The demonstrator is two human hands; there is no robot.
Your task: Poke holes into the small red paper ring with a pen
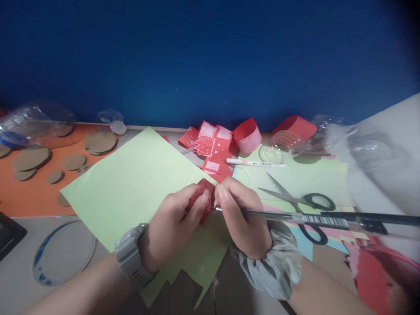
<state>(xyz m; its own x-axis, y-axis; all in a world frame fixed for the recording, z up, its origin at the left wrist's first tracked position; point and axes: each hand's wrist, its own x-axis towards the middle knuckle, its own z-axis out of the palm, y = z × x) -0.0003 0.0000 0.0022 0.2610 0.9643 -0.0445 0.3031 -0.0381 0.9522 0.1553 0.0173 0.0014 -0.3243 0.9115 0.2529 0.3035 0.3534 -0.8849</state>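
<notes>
Head view: one camera looking forward and down over a table [16, 275] from the wearer's own eye level.
It sits above and behind the hands, so both forearms enter from the bottom edge and the left hand [173, 218] and right hand [244, 214] meet near the middle, close to the lens, around a red piece [204, 201] and a pen [278, 215]. The tabletop fills the lower part, seen at a slant, its far edge crossing below mid-height on the left; beyond it, a blue wall [210, 57] faces the camera across the top. The upper right corner darkens.
</notes>
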